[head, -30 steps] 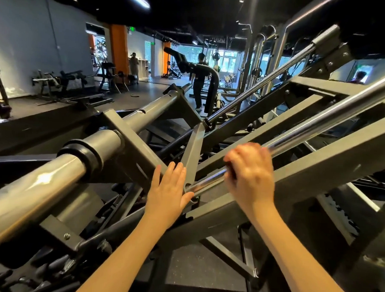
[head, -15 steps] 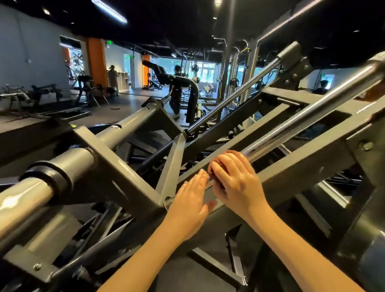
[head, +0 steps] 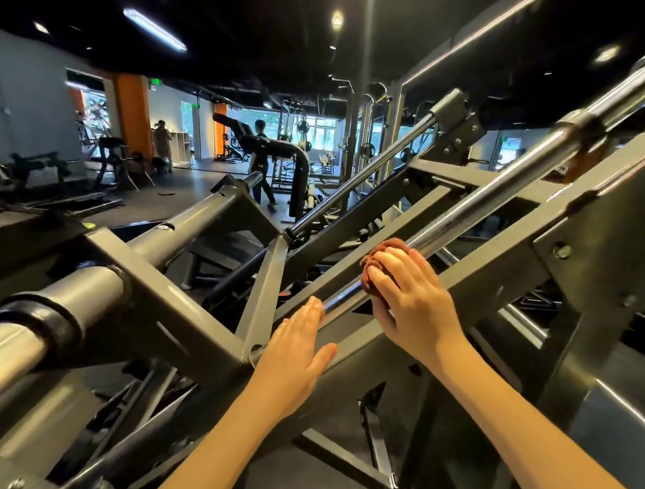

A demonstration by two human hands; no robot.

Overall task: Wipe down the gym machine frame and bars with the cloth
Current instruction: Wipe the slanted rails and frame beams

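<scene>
Right hand [head: 410, 295] grips bunched brown cloth [head: 377, 257], clamped round chrome bar [head: 498, 199] near its lower end. Left hand [head: 295, 349] flat, fingers straight, resting on grey frame [head: 495, 276] just below bar. Judgement: mid-wipe; upper length, far bar [head: 359, 187], frame beams likely remain. Cleaned parts not discernible.

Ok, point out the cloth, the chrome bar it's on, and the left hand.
cloth [head: 386, 245], head view, brown bunched part at its top edge.
chrome bar [head: 472, 209], head view, bare shiny stretch above the cloth.
left hand [head: 295, 347], head view, back of the hand.
</scene>
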